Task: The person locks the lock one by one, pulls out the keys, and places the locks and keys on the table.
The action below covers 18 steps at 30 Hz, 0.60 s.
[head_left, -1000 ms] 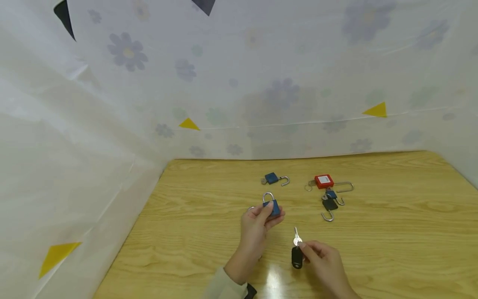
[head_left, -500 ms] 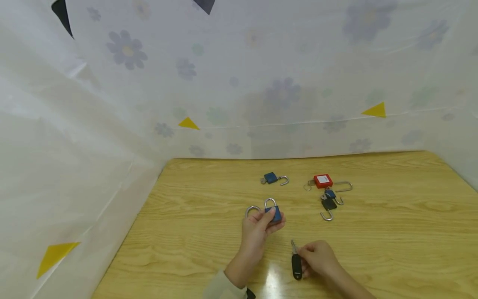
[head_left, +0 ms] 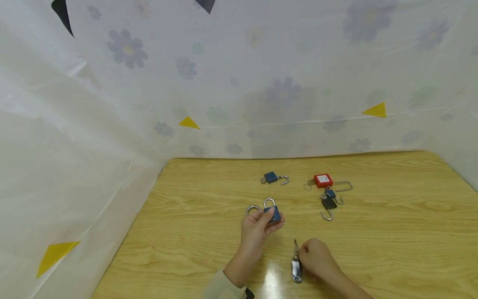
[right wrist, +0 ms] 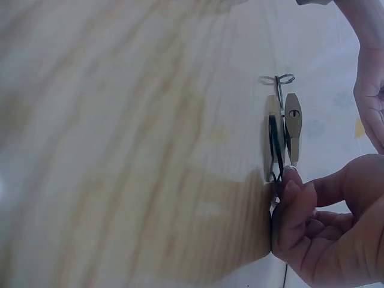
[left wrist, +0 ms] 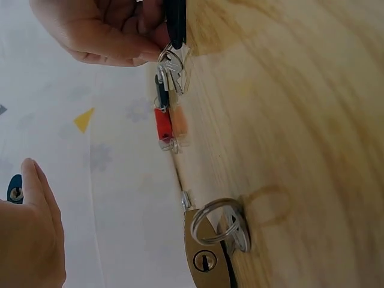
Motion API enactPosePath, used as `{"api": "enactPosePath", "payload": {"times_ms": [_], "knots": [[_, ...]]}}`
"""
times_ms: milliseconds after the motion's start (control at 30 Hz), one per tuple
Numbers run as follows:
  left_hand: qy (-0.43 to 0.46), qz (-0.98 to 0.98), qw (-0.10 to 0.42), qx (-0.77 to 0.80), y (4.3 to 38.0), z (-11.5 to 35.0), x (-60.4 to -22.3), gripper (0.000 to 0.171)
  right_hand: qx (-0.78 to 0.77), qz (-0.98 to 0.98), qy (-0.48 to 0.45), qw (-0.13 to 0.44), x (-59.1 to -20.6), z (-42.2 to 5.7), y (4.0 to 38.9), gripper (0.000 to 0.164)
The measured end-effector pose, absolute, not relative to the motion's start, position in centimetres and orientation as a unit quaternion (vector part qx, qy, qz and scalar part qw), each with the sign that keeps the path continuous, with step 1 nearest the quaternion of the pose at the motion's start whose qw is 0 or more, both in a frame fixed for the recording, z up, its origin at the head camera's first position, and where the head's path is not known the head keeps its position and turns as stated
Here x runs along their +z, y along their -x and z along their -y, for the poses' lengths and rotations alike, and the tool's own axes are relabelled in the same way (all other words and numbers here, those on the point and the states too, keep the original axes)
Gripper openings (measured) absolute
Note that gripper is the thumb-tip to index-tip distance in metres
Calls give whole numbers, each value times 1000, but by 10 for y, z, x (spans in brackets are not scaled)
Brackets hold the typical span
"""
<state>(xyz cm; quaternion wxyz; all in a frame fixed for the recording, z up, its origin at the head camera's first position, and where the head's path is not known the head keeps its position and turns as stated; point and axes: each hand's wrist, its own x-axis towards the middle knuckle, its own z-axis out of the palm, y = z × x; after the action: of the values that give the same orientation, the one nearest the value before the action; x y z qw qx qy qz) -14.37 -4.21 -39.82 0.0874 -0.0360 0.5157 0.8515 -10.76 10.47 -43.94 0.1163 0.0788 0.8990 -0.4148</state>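
Note:
My left hand (head_left: pixel 254 232) pinches a small blue padlock (head_left: pixel 274 214) between thumb and fingers, its silver shackle pointing up. In the left wrist view the keyhole end of this blue padlock (left wrist: pixel 16 191) shows past the fingers. To the right and nearer the front edge, my right hand (head_left: pixel 317 256) pinches a key (head_left: pixel 296 249) with a tag (head_left: pixel 296 270) hanging from it, shiny side up. A larger brass padlock (left wrist: pixel 207 255) lies on the table beyond the left hand, which mostly covers it in the head view. Beside its keyhole rests a ring with keys (left wrist: pixel 239 231).
On the wooden table (head_left: pixel 392 232), a blue padlock (head_left: pixel 270 177) with its shackle swung out lies at the back. Right of it are a red padlock (head_left: pixel 323 180), a small blue padlock (head_left: pixel 330 193) and a black padlock (head_left: pixel 329 203). A flowered sheet (head_left: pixel 231 91) hangs behind.
My right hand has moved slightly toward the front edge and turned the tag from its black side to its shiny side. The left hand has lowered slightly with the blue padlock.

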Motion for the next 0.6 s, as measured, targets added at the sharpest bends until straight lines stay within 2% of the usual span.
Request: {"api": "enactPosePath", "payload": {"times_ms": [467,600], "knots": [[32,-536,94,838,141,38,-402,30,-402,-905,-61,129,-442,-105,108,32],[21,-558,119,821,141,36,-405,29,-399,-911,-41,96,-435,-110,108,27]]}}
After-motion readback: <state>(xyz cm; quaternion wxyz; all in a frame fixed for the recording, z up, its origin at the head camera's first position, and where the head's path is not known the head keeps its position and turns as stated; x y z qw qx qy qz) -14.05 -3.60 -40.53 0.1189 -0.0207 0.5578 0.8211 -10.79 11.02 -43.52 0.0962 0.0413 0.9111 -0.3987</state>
